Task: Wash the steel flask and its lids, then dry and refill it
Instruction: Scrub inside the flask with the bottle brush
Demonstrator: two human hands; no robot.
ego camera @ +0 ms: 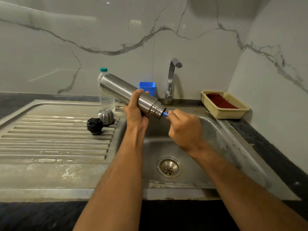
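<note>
The right hand [185, 129] has its fingers curled and pinched round a blue handle [165, 114], most likely a bottle brush, whose far end disappears into the mouth of the steel flask [128, 95]; only a short stub of blue shows between the fingertips and the flask's rim, so the brush head itself is hidden inside. The left hand [135, 110] wraps the flask's body about midway along, thumb up over the top of the barrel and fingers curled round the far side. The flask is held in the air above the sink basin [216, 130], tilted, its long axis running from the base, high and towards the left, down to the threaded mouth, low and towards the right. That axis points almost straight at the right hand's fingertips, so I judge the coming stroke to be a push and pull along this line, with the left hand only steadying. Left of the flask, on the ribbed draining board [50, 130], stand the black inner stopper [95, 126] and, just behind it and touching or nearly so, the steel cup lid [106, 116]. Behind the flask stand a plastic water bottle [106, 99] and a blue tub [147, 87]; right of the flask are the tap [171, 79] and a cream basket [225, 104].
</note>
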